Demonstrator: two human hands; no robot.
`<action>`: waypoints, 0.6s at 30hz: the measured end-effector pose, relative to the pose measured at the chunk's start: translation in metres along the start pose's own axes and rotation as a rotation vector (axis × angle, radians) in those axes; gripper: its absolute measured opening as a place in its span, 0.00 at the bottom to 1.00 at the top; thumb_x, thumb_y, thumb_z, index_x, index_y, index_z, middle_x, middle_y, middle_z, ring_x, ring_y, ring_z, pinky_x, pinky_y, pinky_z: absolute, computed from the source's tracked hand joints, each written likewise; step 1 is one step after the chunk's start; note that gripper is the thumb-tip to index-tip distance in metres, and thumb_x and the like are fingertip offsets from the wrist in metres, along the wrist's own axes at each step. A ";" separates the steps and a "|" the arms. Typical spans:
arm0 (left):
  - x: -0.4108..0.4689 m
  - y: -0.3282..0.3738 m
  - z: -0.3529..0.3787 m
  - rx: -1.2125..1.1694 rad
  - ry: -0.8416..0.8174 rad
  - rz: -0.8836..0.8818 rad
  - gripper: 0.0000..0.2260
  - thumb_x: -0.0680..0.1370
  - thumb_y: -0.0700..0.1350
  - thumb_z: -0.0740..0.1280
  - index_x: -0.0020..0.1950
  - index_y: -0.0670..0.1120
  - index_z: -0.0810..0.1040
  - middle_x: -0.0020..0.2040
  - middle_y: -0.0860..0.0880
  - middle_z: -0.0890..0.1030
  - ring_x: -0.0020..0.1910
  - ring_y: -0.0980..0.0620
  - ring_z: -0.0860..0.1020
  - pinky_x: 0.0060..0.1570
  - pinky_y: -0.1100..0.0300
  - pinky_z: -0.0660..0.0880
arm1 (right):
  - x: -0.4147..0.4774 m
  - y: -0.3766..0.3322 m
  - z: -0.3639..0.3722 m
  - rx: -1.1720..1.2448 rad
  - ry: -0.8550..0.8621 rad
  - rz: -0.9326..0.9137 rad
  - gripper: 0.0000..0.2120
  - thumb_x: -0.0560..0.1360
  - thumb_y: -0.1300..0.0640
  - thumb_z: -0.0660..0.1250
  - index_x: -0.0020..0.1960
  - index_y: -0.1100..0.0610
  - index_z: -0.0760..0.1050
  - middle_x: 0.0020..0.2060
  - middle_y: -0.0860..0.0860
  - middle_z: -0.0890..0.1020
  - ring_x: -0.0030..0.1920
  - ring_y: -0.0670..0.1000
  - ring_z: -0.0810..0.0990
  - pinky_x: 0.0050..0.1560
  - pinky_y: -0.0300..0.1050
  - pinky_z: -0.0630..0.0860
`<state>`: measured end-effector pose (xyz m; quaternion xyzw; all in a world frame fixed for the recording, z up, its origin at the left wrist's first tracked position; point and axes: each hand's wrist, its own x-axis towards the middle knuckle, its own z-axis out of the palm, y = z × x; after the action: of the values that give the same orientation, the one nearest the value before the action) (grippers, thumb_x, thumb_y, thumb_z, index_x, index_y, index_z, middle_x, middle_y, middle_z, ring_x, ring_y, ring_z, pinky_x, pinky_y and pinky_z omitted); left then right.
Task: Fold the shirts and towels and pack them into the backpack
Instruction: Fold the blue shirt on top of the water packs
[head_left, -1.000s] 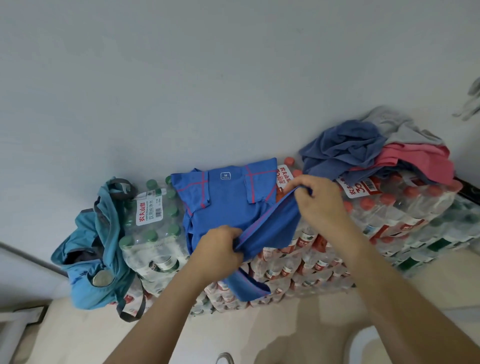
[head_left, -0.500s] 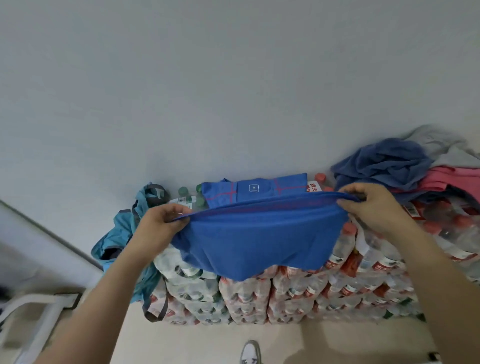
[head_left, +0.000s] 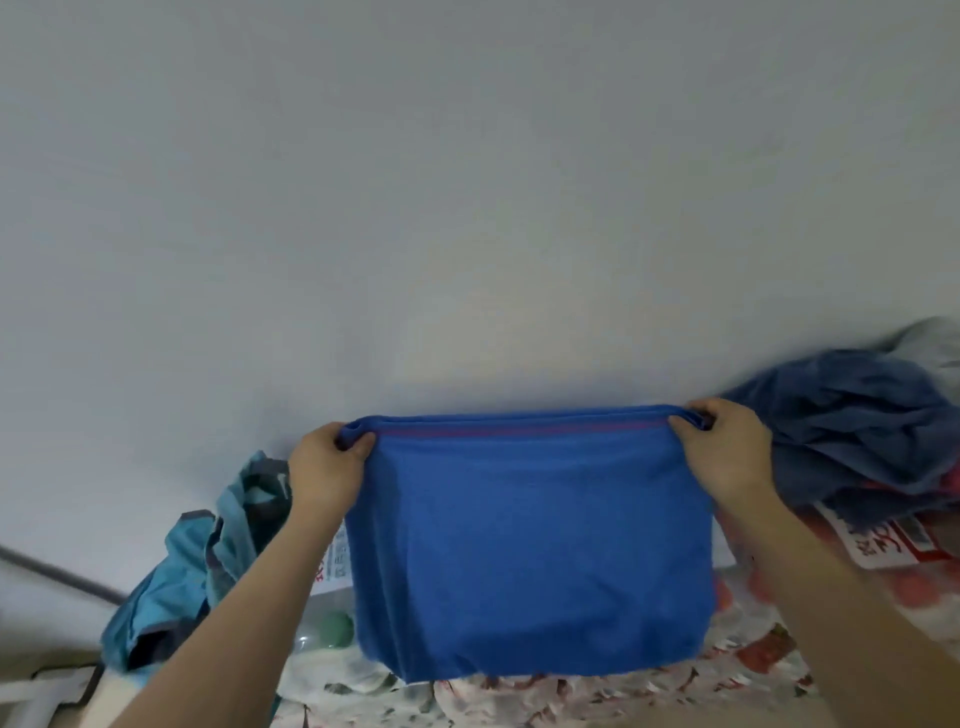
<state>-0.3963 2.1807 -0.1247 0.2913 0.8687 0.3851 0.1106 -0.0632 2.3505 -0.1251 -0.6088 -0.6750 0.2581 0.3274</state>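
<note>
A bright blue shirt (head_left: 524, 545) with a red stripe along its top edge hangs folded in front of me, held up above the stacked water-bottle packs. My left hand (head_left: 327, 470) pinches its upper left corner and my right hand (head_left: 727, 449) pinches its upper right corner. The teal backpack (head_left: 208, 566) slumps against the wall at the lower left, partly hidden by my left forearm. A heap of clothes (head_left: 852, 431), dark blue with grey behind it, lies at the right on the bottle packs.
Shrink-wrapped packs of water bottles (head_left: 769, 639) with red and green caps form the work surface below the shirt. A plain white wall (head_left: 467, 208) stands right behind. A white frame (head_left: 36, 696) shows at the bottom left corner.
Both hands have lifted the shirt's edge up and back, so it now hangs as a flat doubled panel. The shirt's collar end is now hidden behind the panel.
</note>
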 end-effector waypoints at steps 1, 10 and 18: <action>0.009 -0.005 0.008 0.039 -0.020 -0.015 0.10 0.76 0.46 0.69 0.37 0.42 0.76 0.31 0.48 0.76 0.37 0.43 0.77 0.31 0.56 0.64 | 0.007 0.001 0.011 -0.022 -0.012 0.023 0.06 0.75 0.61 0.68 0.49 0.63 0.80 0.43 0.57 0.82 0.44 0.55 0.77 0.44 0.42 0.68; 0.044 -0.035 0.043 0.315 -0.092 -0.044 0.19 0.76 0.54 0.67 0.32 0.42 0.75 0.27 0.47 0.76 0.28 0.48 0.73 0.27 0.58 0.66 | 0.040 0.012 0.063 -0.202 -0.046 0.156 0.08 0.75 0.59 0.67 0.49 0.62 0.80 0.44 0.60 0.83 0.39 0.54 0.74 0.40 0.43 0.69; 0.039 -0.024 0.044 0.300 -0.009 -0.051 0.11 0.75 0.54 0.68 0.46 0.47 0.72 0.39 0.50 0.77 0.39 0.43 0.76 0.34 0.56 0.68 | 0.031 0.006 0.072 -0.228 0.145 0.077 0.19 0.70 0.60 0.73 0.57 0.64 0.71 0.58 0.65 0.69 0.48 0.64 0.74 0.50 0.52 0.74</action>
<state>-0.4195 2.2169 -0.1708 0.2842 0.9230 0.2468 0.0796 -0.1146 2.3852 -0.1725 -0.6846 -0.6505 0.1475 0.2940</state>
